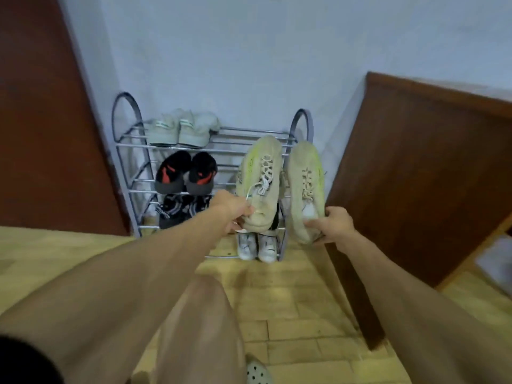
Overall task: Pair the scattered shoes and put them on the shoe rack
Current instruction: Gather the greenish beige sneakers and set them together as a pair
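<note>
Left hand [235, 210] gripping one beige sneaker [259, 178], right hand [332, 224] gripping its mate [306, 187], centre frame, before metal shoe rack [133, 145].

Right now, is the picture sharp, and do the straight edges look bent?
Head view: soft motion blur throughout, so the laces on the beige shoes held in the left hand and right hand smear; wide-angle distortion tilts the door and wooden furniture outward; lighting is even and dim, without glare.
</note>
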